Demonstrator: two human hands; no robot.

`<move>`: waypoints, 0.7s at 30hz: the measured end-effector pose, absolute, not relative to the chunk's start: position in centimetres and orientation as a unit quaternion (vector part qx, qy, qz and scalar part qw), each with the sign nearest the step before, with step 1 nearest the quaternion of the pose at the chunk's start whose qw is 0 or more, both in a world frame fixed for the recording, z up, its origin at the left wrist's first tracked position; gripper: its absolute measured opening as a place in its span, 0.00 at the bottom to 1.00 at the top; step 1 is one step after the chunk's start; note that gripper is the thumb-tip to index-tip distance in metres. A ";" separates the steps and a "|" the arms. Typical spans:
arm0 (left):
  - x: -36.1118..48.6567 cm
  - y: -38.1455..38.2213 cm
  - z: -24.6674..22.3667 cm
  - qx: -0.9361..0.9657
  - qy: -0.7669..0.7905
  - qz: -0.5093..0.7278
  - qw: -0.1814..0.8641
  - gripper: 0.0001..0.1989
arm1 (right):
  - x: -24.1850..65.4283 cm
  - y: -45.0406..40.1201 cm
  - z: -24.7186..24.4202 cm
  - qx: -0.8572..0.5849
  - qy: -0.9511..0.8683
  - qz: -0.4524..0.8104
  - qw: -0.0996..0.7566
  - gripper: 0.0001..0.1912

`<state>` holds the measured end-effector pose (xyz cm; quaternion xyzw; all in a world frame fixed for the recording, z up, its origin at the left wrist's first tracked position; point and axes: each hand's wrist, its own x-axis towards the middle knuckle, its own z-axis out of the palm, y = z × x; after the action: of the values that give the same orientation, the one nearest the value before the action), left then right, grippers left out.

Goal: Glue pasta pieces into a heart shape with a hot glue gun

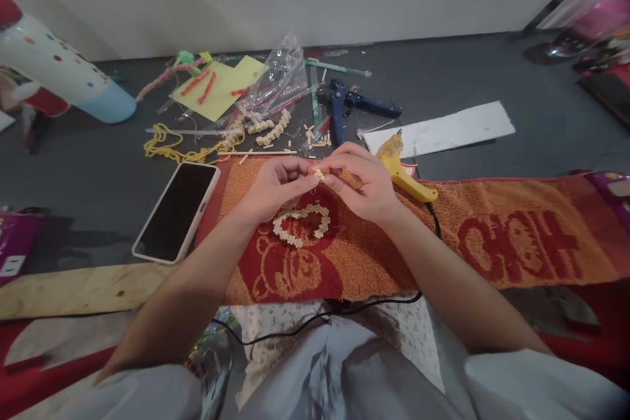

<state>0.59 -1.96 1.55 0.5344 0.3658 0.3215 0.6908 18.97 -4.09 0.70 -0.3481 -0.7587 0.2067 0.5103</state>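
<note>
Between the fingertips of both hands is a small cluster of pale beads [319, 175]. My left hand [279, 185] pinches its left side with thumb and forefinger. From the right, my right hand [360, 182] closes thumb and fingertips on the same cluster. Just below them, a heart-shaped loop of pale beads [301, 226] lies on an orange and red towel [374, 259]. Close to my right hand rests a yellow glue gun [406, 177]. Its black cord runs over the towel.
A phone [177, 211] lies left of the towel. Behind it are yellow string [170, 147], pale bead strips [275, 128], yellow paper [216, 88], clear plastic [280, 79] and a blue cutter [338, 108]. A white strip [447, 129] lies right; a bottle [69, 65] stands left.
</note>
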 end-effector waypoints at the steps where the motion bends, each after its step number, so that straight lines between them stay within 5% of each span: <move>1: 0.6 -2.0 1.6 0.535 0.368 0.326 0.687 0.21 | 18.9 -4.1 0.7 -0.355 -0.756 0.207 0.510 0.07; 21: 1.0 -1.7 2.0 0.488 0.405 0.349 0.690 0.18 | 18.7 -4.1 0.3 -0.380 -0.759 0.173 0.499 0.12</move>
<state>0.99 -1.75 2.03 0.4880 0.4050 0.3490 0.6899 18.65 -4.05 0.31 -0.3803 -0.7592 0.1728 0.4991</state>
